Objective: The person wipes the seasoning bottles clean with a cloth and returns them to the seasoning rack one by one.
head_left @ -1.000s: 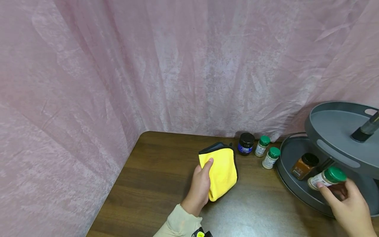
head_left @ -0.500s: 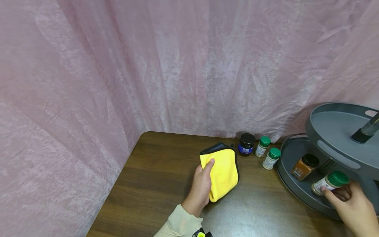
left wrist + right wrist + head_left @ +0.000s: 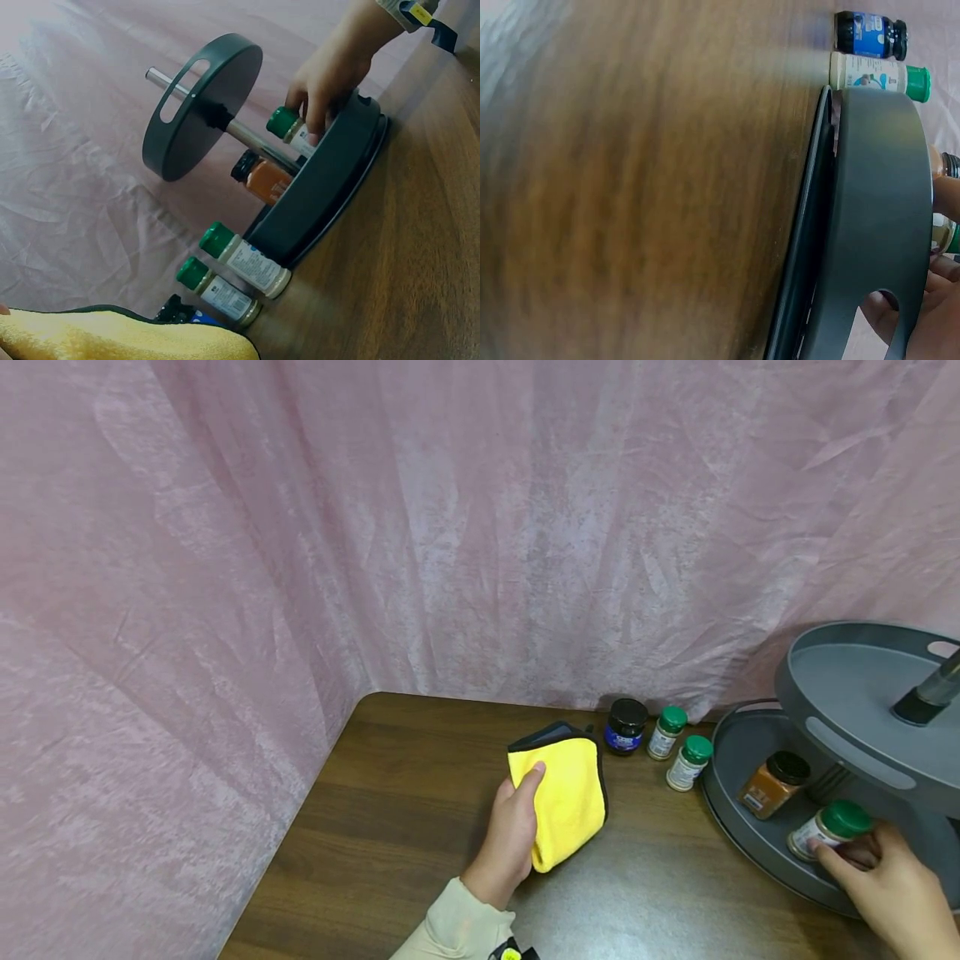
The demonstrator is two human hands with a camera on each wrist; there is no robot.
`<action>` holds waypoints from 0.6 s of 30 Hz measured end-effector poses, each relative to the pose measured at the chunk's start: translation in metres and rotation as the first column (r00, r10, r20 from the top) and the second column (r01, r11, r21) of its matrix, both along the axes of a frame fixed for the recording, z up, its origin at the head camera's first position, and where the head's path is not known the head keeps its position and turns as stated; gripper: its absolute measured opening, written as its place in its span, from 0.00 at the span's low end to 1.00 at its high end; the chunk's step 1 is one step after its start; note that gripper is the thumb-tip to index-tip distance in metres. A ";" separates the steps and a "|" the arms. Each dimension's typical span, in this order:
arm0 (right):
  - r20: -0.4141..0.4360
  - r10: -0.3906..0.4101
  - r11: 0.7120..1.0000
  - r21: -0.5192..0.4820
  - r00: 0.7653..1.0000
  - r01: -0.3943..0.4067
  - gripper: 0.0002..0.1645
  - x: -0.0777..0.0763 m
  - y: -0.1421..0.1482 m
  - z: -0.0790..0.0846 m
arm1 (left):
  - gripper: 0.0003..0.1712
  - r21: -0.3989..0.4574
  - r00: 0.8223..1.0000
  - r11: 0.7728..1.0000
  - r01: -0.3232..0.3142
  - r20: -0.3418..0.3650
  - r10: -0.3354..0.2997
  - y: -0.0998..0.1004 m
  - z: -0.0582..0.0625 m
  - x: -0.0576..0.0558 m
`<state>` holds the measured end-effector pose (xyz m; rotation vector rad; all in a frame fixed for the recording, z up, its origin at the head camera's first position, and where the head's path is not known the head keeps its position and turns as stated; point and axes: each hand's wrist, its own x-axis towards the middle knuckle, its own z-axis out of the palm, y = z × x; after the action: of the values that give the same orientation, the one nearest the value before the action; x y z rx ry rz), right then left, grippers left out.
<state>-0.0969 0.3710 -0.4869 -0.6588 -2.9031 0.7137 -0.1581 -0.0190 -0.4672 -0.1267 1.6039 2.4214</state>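
My left hand (image 3: 508, 831) grips a folded yellow cloth (image 3: 567, 802) with black edging and a grey back, thumb on top, over the table. At the right, my right hand (image 3: 892, 881) holds a green-capped spice jar (image 3: 828, 829) by its sides, inside the lower tier of a grey two-tier round rack (image 3: 780, 870). Beside that jar stands an orange-brown spice jar (image 3: 768, 789) with a black lid. In the left wrist view, the right hand (image 3: 334, 79) reaches over the rim onto the jar (image 3: 289, 127). The rim hides the jar's base in the right wrist view.
Two green-capped jars (image 3: 687, 764) and a black-lidded jar with a blue label (image 3: 626, 727) stand left of the rack. The upper tier (image 3: 847, 681) overhangs the lower one, joined by a central post (image 3: 930, 685). A pink curtain (image 3: 480, 527) hangs behind the table.
My right hand has shifted slightly right and down with the green-capped jar, which sits lower in the bottom tier. My left hand keeps its hold on the cloth, almost unmoved.
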 end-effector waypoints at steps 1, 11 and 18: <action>0.003 0.004 1.000 0.006 1.000 -0.004 0.35 0.000 0.000 0.000 | 0.24 0.001 1.000 1.000 -0.001 0.001 0.001 0.000 0.000 0.000; 0.012 0.043 0.999 0.029 0.999 -0.044 0.35 0.000 0.002 0.001 | 0.25 0.006 1.000 1.000 -0.001 0.000 0.001 0.001 0.001 0.001; 0.020 0.069 0.996 0.053 0.997 -0.070 0.36 0.001 0.004 0.002 | 0.24 0.008 1.000 1.000 0.005 0.000 -0.005 0.001 0.000 0.001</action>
<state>-0.0961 0.3748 -0.4851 -0.5640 -2.9639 0.6380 -0.1575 -0.0184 -0.4670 -0.1218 1.5925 2.4237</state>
